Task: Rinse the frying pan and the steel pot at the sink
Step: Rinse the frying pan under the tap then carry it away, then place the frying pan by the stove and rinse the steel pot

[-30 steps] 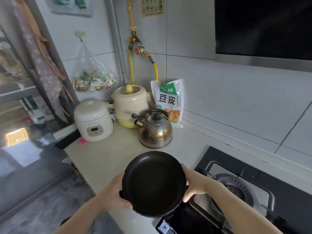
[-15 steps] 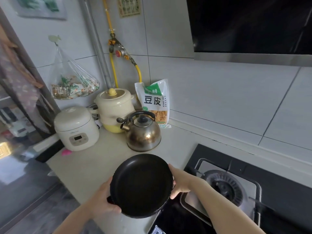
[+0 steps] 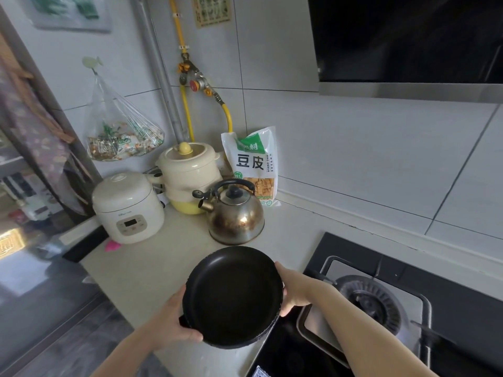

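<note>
frying pan (image 3: 232, 296): black, empty, over the desk's (image 3: 152, 268) front edge
left hand (image 3: 174, 323): gripping pan's near rim
right hand (image 3: 295, 291): gripping its right rim

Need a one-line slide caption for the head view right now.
Both hands, left hand and right hand, hold the black frying pan over the counter, near the kettle.
</note>
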`<action>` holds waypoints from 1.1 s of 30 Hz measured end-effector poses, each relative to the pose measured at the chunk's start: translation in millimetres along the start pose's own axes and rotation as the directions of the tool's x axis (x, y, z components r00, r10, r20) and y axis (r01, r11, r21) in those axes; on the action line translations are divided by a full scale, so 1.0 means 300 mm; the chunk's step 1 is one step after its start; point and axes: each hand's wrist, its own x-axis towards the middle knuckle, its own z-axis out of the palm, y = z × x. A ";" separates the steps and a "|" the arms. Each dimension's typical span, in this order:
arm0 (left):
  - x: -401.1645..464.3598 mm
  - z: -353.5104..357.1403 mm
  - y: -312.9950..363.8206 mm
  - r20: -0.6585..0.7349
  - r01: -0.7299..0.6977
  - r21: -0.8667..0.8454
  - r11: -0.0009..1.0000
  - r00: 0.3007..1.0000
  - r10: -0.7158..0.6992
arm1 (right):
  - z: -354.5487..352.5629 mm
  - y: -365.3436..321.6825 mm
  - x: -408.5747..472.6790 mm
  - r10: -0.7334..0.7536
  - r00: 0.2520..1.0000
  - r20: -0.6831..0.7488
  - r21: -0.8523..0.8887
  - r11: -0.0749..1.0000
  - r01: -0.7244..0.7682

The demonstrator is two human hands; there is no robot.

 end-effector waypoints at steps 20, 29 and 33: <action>0.002 0.031 0.330 -0.278 0.118 0.352 0.928 0.960 -0.017 | -0.031 0.109 -0.327 0.181 0.857 -0.483 0.024 0.981 -0.193; -0.047 0.082 0.756 -0.206 -0.066 0.604 0.794 0.950 0.235 | -0.043 0.154 -0.727 0.365 0.477 -0.799 0.069 0.845 -0.530; -0.104 0.143 0.900 -0.320 -0.012 0.539 0.842 0.922 0.218 | -0.017 0.230 -0.983 0.513 0.224 -0.829 0.264 0.712 -0.651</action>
